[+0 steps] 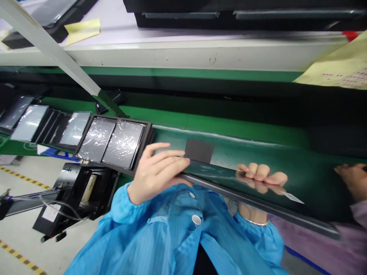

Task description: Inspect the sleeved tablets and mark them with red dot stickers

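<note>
A long, glossy black panel [223, 175], much like a flat display screen, is held tilted in front of my body, its thick dark edge towards me. My left hand [160, 172] grips its left end, fingers over the top and thumb beneath. At the far long side, the fingers of my right hand [260, 173] curl over the panel and reflect in its surface; the palm is hidden behind it. A white label [294, 198] shows near the right end. Just beyond the panel, a dark square sheet [200, 150] lies on the green work surface [169, 137].
To the left, a black tray [150, 133] holds two film-wrapped grey panels [123, 144]. More wrapped panels [30, 122] stand further left. A white shelf [183, 55] with black trays runs overhead, its slanted post [65, 65] at left. A co-worker's hand [354, 177] is at far right.
</note>
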Available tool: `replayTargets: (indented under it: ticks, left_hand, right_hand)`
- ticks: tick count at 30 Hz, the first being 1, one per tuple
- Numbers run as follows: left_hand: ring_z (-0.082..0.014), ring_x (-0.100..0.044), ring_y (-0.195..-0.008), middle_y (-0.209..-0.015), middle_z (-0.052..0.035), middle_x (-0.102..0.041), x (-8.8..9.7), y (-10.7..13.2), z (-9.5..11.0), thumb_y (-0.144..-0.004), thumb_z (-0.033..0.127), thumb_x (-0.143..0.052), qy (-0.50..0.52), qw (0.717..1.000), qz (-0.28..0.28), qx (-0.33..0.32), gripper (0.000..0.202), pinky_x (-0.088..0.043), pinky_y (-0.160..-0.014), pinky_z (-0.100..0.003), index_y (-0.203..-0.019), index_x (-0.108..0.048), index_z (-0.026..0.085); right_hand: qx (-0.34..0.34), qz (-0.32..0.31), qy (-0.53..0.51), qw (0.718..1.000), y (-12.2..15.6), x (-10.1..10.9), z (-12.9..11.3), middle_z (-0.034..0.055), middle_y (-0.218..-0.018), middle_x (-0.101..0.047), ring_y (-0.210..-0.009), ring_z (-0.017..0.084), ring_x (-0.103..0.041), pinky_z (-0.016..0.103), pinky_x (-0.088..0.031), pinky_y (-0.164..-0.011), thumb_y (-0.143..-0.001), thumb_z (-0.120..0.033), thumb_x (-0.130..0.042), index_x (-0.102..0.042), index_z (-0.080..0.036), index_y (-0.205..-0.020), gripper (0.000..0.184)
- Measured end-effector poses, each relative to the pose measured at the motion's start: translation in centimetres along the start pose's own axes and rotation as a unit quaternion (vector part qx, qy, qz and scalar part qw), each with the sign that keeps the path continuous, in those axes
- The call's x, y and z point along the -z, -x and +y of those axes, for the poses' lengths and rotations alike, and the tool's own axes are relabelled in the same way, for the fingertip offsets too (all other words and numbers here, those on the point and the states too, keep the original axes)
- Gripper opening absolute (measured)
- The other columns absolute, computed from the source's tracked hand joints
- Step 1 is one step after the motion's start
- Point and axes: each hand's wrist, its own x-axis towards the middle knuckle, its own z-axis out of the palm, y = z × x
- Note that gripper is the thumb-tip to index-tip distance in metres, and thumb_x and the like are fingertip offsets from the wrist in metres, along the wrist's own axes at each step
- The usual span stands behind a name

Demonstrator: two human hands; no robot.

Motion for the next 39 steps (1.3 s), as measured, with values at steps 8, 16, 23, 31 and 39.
replayTargets:
  ticks: [8, 16, 23, 31, 39]
  left_hand:
    - [-0.0208, -0.08, -0.092, -0.091, -0.0019, -0.083, 1.1, 0.9, -1.0, -0.097, 0.025, -0.069, 0.022, 1.0, 0.014, 0.018, 0.014, -0.043, -0.112, -0.045, -0.109, -0.069, 0.018]
    - [-0.0218, -0.08, -0.087, -0.092, -0.0056, -0.082, 0.9, 1.1, -1.2, -0.095, 0.02, -0.07, 0.033, 0.999, 0.035, 0.017, 0.011, -0.045, -0.111, -0.045, -0.105, -0.071, 0.016]
    - [-0.0202, -0.08, -0.082, -0.09, -0.0021, -0.082, 0.8, 1.1, -0.5, -0.09, 0.023, -0.078, 0.069, 0.995, 0.064, 0.032, 0.024, -0.051, -0.104, -0.042, -0.112, -0.067, 0.019]
    - [-0.0184, -0.078, -0.071, -0.085, 0.0039, -0.082, 0.6, 0.2, 0.5, -0.087, 0.034, -0.081, 0.095, 0.992, 0.078, 0.028, 0.041, -0.058, -0.088, -0.039, -0.122, -0.06, 0.028]
    - [-0.0277, -0.059, -0.134, -0.136, -0.0122, -0.067, -4.3, 1.9, -1.8, -0.082, 0.06, -0.077, 0.265, 0.871, 0.161, 0.381, 0.053, -0.047, -0.112, -0.046, -0.119, -0.064, 0.023]
  right_hand:
    - [0.043, -0.028, -0.032, 0.998, -0.5, 2.4, 1.5, -0.0061, -0.05, -0.055, -0.038, 0.011, -0.043, 0.032, -0.034, -0.04, -0.095, -0.03, -0.058, -0.069, -0.039, -0.077, 0.023]
    - [0.046, -0.015, 0.039, 0.998, -0.6, 1.6, 1.1, -0.0058, -0.044, -0.045, -0.036, 0.013, -0.038, 0.035, -0.036, -0.041, -0.094, -0.04, -0.061, -0.071, -0.048, -0.085, 0.016]
    - [-0.036, 0.095, 0.061, 0.993, 1.6, 1.3, 0.8, -0.0021, -0.05, -0.039, -0.044, 0.016, -0.037, 0.044, -0.035, -0.051, -0.09, -0.041, -0.061, -0.069, -0.05, -0.079, 0.016]
    - [-0.054, 0.113, 0.05, 0.991, 1.2, 0.3, 2.2, -0.0044, -0.045, -0.029, -0.038, 0.014, -0.023, 0.039, -0.044, -0.05, -0.09, -0.037, -0.063, -0.068, -0.049, -0.074, 0.021]
    - [-0.023, 0.043, 0.161, 0.986, -0.2, 0.1, -3.9, -0.0047, -0.068, -0.069, -0.073, 0.026, -0.072, 0.05, -0.062, -0.082, -0.078, -0.044, -0.082, -0.069, -0.043, -0.074, 0.014]
